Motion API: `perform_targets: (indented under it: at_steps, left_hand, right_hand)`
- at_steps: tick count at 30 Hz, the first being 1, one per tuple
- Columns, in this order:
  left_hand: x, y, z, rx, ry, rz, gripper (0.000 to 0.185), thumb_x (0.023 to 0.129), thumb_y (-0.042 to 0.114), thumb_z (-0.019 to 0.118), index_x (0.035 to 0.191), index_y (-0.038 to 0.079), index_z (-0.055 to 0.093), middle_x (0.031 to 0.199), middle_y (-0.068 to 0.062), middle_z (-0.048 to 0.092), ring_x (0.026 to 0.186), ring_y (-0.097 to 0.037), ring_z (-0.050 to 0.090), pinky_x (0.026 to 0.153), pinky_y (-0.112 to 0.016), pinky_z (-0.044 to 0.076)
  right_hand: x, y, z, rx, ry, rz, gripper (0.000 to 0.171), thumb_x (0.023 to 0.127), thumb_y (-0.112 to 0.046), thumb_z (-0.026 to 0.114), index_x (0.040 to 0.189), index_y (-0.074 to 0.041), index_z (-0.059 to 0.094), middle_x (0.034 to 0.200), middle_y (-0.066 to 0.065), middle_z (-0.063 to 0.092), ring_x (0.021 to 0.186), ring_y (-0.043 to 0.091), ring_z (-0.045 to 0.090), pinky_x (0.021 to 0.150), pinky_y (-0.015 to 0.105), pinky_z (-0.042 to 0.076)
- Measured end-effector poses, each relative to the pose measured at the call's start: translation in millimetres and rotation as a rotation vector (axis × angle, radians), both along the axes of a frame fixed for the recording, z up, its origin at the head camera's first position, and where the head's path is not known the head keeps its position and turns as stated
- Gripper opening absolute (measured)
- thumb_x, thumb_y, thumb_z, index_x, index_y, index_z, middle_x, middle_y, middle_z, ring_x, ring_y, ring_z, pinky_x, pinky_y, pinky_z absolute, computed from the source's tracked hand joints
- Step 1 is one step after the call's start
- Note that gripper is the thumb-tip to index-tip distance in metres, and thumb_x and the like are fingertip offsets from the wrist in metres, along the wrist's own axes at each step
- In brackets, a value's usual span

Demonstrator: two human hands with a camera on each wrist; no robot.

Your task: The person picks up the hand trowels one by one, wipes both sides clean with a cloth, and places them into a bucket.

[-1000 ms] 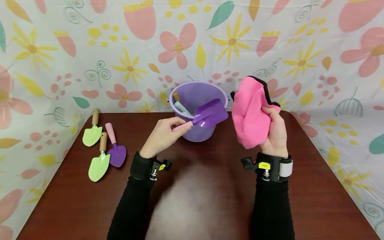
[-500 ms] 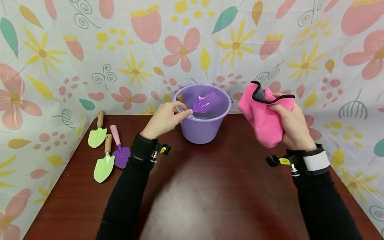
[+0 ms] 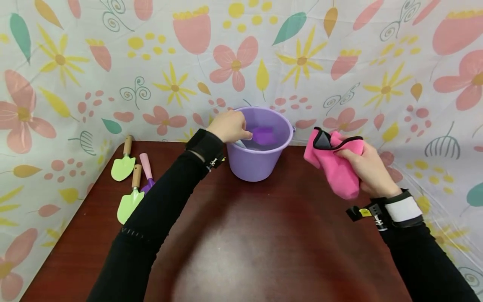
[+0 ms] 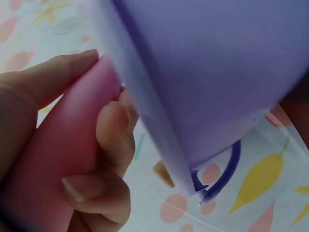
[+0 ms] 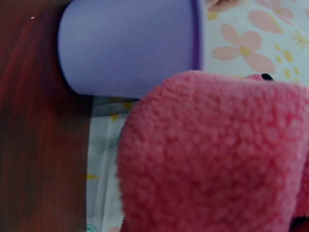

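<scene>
My left hand (image 3: 230, 126) is over the left rim of the lilac bucket (image 3: 253, 167), gripping the pink handle (image 4: 63, 145) of a purple hand shovel. The shovel's purple blade (image 3: 264, 136) is down inside the bucket. In the left wrist view the thumb and curled fingers are round the handle, beside the bucket's rim. To the right of the bucket, my right hand (image 3: 367, 170) holds a fuzzy pink cloth piece (image 3: 341, 172) with black edging and a dark grey inside by its upper edge. It hangs above the table, apart from the bucket.
At the table's left lie two green trowels with wooden handles, one farther back (image 3: 123, 167) and one nearer (image 3: 129, 205). A purple trowel with a pink handle (image 3: 145, 165) is partly behind my left sleeve. A pale blue piece (image 3: 240, 144) shows in the bucket. A flowered sheet (image 3: 302, 84) hangs behind.
My left hand has moved up and over the bucket's rim, and the purple shovel has gone from in front of the bucket to inside it. My right hand has moved right and lower with the pink cloth.
</scene>
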State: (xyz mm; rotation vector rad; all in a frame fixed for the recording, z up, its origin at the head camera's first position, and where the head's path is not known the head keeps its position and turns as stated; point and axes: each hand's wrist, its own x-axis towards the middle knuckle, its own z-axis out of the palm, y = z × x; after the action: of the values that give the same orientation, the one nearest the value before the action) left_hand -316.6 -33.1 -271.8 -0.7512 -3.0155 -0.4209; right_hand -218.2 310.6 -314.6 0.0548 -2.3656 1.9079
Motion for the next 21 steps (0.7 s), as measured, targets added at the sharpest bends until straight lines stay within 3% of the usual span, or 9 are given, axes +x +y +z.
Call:
perform_targets:
  at_steps: [3, 7, 9, 14, 21]
  left_hand:
    - [-7.5, 8.2, 0.4, -0.078, -0.028, 0.016, 0.028, 0.085, 0.033, 0.073, 0.069, 0.011, 0.064, 0.076, -0.002, 0.059, 0.078, -0.020, 0.056, 0.070, -0.036, 0.047]
    - [-12.8, 14.4, 3.6, -0.128, -0.074, 0.047, 0.024, 0.086, 0.030, 0.072, 0.075, 0.010, 0.067, 0.081, -0.004, 0.064, 0.080, -0.020, 0.060, 0.071, -0.035, 0.048]
    - [-14.0, 17.2, 5.5, -0.151, -0.084, 0.050, 0.021, 0.087, 0.028, 0.071, 0.083, 0.008, 0.068, 0.085, -0.005, 0.066, 0.083, -0.020, 0.061, 0.074, -0.034, 0.049]
    - [-15.4, 24.5, 6.3, -0.226, -0.085, 0.048, 0.025, 0.089, 0.025, 0.067, 0.107, 0.007, 0.064, 0.108, -0.008, 0.066, 0.102, -0.021, 0.060, 0.088, -0.039, 0.047]
    - [-17.5, 31.9, -3.0, -0.216, -0.164, 0.071, 0.025, 0.089, 0.023, 0.066, 0.107, 0.006, 0.066, 0.110, -0.010, 0.065, 0.102, -0.024, 0.061, 0.088, -0.040, 0.046]
  right_hand:
    - [-0.4, -1.7, -10.7, 0.152, -0.010, -0.006, 0.049, 0.096, -0.018, 0.065, 0.139, -0.003, 0.050, 0.138, 0.006, 0.054, 0.109, 0.006, 0.054, 0.080, 0.015, 0.047]
    - [-0.7, -6.0, -26.2, 0.320, -0.028, -0.027, 0.043, 0.096, -0.022, 0.064, 0.129, 0.001, 0.051, 0.119, 0.014, 0.056, 0.088, 0.011, 0.057, 0.069, 0.020, 0.050]
    - [-0.9, -9.1, -34.0, 0.370, -0.021, -0.028, 0.041, 0.095, -0.021, 0.064, 0.127, 0.002, 0.053, 0.115, 0.017, 0.057, 0.085, 0.013, 0.057, 0.068, 0.020, 0.050]
    - [1.3, -19.3, -48.2, 0.433, -0.003, 0.013, 0.035, 0.095, -0.016, 0.063, 0.125, 0.002, 0.055, 0.115, 0.022, 0.060, 0.091, 0.023, 0.057, 0.070, 0.020, 0.049]
    - [4.6, -29.3, -60.2, 0.504, -0.020, 0.045, 0.034, 0.094, -0.012, 0.064, 0.125, -0.001, 0.057, 0.115, 0.021, 0.059, 0.094, 0.029, 0.056, 0.076, 0.029, 0.048]
